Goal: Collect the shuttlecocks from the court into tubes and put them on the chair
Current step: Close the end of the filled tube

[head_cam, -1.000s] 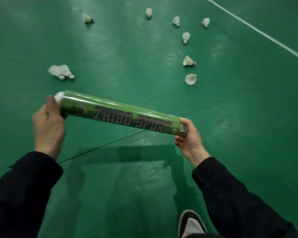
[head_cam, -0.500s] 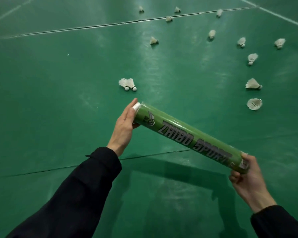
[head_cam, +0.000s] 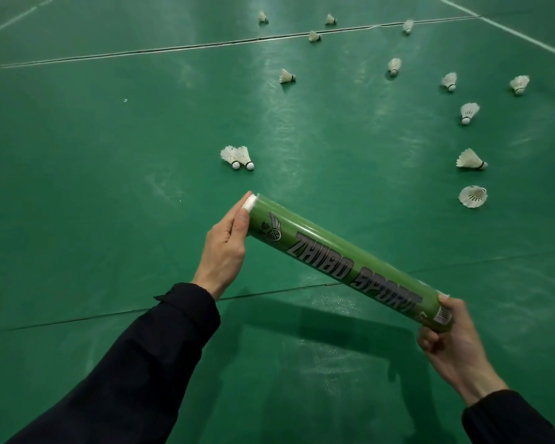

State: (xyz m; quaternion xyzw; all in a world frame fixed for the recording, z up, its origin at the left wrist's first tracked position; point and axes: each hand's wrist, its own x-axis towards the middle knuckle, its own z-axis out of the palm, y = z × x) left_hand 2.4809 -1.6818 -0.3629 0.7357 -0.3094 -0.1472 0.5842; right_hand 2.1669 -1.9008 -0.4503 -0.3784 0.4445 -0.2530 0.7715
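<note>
Tube (head_cam: 350, 261) likely light, stiff card, glossy; right hand (head_cam: 452, 344) grips base, left hand (head_cam: 226, 248) flat on white cap (head_cam: 249, 201); shuttlecocks (head_cam: 237, 157) beyond tube fragile, lift by cork

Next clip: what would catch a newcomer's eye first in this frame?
The long green tube slanting across the middle, lettered ZHIBO SPORT: the left hand lies flat against its white-capped far end, and the right hand grips the near end at lower right. Beyond it, white shuttlecocks dot the green court floor, a touching pair just past the tube and the others scattered toward upper right.
</note>
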